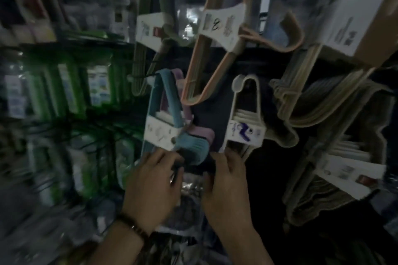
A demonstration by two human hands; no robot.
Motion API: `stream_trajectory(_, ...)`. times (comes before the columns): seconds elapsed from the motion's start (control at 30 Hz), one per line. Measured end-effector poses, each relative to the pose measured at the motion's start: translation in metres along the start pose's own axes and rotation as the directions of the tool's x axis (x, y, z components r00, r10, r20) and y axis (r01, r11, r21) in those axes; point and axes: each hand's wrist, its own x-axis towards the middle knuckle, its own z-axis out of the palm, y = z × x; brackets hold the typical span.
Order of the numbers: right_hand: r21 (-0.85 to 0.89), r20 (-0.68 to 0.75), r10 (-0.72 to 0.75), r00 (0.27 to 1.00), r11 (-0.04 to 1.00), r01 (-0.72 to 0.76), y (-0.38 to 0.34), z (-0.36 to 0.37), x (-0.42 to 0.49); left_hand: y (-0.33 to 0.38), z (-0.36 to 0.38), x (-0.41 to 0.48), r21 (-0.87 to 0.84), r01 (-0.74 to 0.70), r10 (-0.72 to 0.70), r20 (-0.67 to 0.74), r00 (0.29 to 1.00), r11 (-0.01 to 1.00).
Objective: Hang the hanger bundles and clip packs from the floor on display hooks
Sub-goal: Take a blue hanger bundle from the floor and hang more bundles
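1. In the head view the place is dim and the picture is blurry; two bare hands are up at a wall full of goods
2. The left hand (153, 189) has its fingers curled over the dark top of a clear pack (191, 188) and grips it on the left side
3. A beaded bracelet (133, 227) sits on the left wrist
4. The right hand (226, 185) holds the right side of the same pack: the thumb lies on the front and the fingers point up, but the blur hides just how they grip
5. The clear pack is up between both hands, low in the middle of the wall and just under the hanging bundles; I cannot tell what is inside it
6. Just above the left hand hangs a blue and pink hanger bundle (170, 99) with a white paper band, on a thin dark hook (142, 75)
7. Just above the right hand hangs a white hanger bundle (243, 114) whose label has purple marks; the right fingertips are very near its bottom end
8. Higher up a peach hanger bundle (217, 26) hangs tilted, also with a white label
9. To the right, pale hanger bundles (312, 105) hang close together
10. To the left, green packs (86, 88) sit in rows, too blurred to read
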Motion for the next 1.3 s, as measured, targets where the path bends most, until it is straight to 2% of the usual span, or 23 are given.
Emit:
stream_trajectory(0.1,0.063,0.144,-0.078,0.986,0.996,0.07,-0.025,0.032,-0.038,-0.042,-0.015,-0.06,-0.001,0.138,-0.137,0.109,0.985,0.99)
stream_trajectory(0.23,0.171,0.416,-0.183,0.891,0.978,0.121,-0.071,0.081,-0.1,-0.105,-0.027,-0.161,0.069,0.256,-0.265,0.299,0.917,0.964)
stream_trajectory(0.3,0.187,0.551,-0.224,0.804,0.972,0.142,-0.096,0.118,-0.142,-0.14,-0.037,-0.227,0.082,0.333,-0.335,0.427,0.84,0.939)
stream_trajectory(0.4,0.214,0.699,-0.289,0.654,0.957,0.194,-0.131,0.176,-0.22,-0.197,-0.062,-0.337,0.113,0.511,-0.48,0.559,0.676,0.852)
stream_trajectory(0.47,0.216,0.809,-0.282,0.516,0.958,0.187,-0.161,0.21,-0.272,-0.236,-0.087,-0.408,0.142,0.567,-0.525,0.605,0.599,0.811)
stream_trajectory(0.53,0.228,0.889,-0.254,0.38,0.967,0.113,-0.186,0.242,-0.323,-0.27,-0.114,-0.471,0.19,0.63,-0.567,0.672,0.476,0.753)
stream_trajectory(0.57,0.23,0.91,-0.25,0.33,0.968,0.1,-0.195,0.258,-0.347,-0.284,-0.126,-0.499,0.205,0.662,-0.584,0.695,0.42,0.721)
stream_trajectory(0.67,0.185,0.946,-0.196,0.258,0.981,0.066,-0.215,0.298,-0.41,-0.32,-0.15,-0.571,0.269,0.75,-0.644,0.719,0.261,0.605)
stream_trajectory(0.73,0.141,0.968,-0.15,0.201,0.988,0.058,-0.227,0.314,-0.439,-0.338,-0.157,-0.6,0.296,0.785,-0.672,0.714,0.198,0.545)
stream_trajectory(0.87,0.113,0.987,-0.116,0.115,0.993,0.033,-0.24,0.351,-0.458,-0.371,-0.153,-0.627,0.304,0.842,-0.7,0.705,0.115,0.445)
stream_trajectory(0.97,0.114,0.992,-0.116,0.059,0.993,0.032,-0.235,0.401,-0.465,-0.4,-0.131,-0.644,0.312,0.879,-0.696,0.717,0.031,0.36)
stream_trajectory(1.03,0.092,0.996,-0.092,0.016,0.995,0.034,-0.233,0.438,-0.471,-0.418,-0.11,-0.652,0.312,0.891,-0.691,0.722,0.003,0.33)
stream_trajectory(1.2,0.05,0.993,-0.049,-0.106,0.999,0.003,-0.217,0.554,-0.5,-0.47,-0.037,-0.681,0.335,0.906,-0.673,0.735,-0.078,0.261)
stream_trajectory(1.3,0.017,0.977,-0.01,-0.215,0.999,0.031,-0.192,0.635,-0.522,-0.507,0.025,-0.714,0.341,0.912,-0.626,0.769,-0.131,0.228)
